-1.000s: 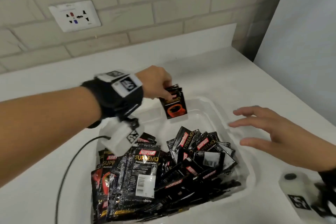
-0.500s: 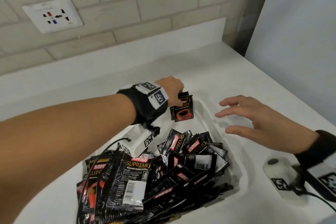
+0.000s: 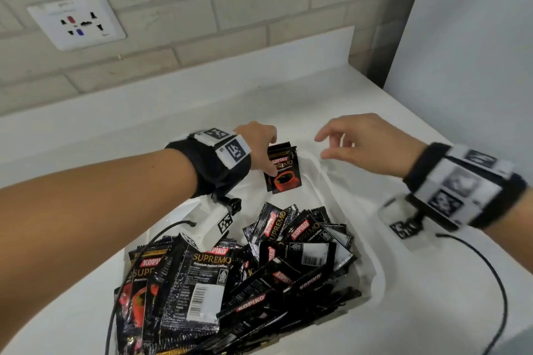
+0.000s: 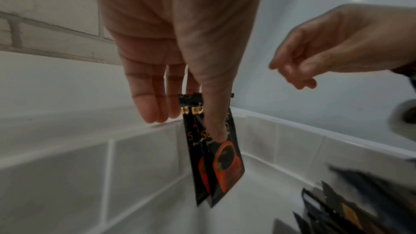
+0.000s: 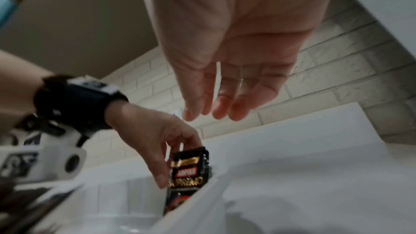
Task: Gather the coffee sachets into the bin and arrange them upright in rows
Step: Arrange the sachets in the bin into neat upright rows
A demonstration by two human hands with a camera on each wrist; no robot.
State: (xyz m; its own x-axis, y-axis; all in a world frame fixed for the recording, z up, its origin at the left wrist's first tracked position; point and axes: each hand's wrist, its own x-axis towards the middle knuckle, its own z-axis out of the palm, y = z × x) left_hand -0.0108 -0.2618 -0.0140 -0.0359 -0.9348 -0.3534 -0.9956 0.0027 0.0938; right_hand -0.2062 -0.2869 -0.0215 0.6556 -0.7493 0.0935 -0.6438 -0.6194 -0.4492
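My left hand (image 3: 261, 147) pinches two black Kopiko sachets (image 3: 284, 170) by their tops and holds them upright at the far end of the white bin (image 3: 317, 170). In the left wrist view the thumb presses on the held sachets (image 4: 223, 163), whose lower edges hang just above the bin floor. The right wrist view shows the same sachets (image 5: 189, 172) behind the bin rim. A loose pile of sachets (image 3: 236, 277) fills the bin's near half. My right hand (image 3: 360, 144) hovers over the bin's far right rim, fingers relaxed and holding nothing.
The bin sits on a white counter (image 3: 432, 135) against a brick wall with a socket plate (image 3: 76, 21). A pale panel (image 3: 476, 37) rises at the right. Cables (image 3: 490, 282) trail from both wrist cameras across the counter.
My left hand has lowered the sachets into the bin's far end. My right hand has moved left and forward, from beside the bin to over its far right rim.
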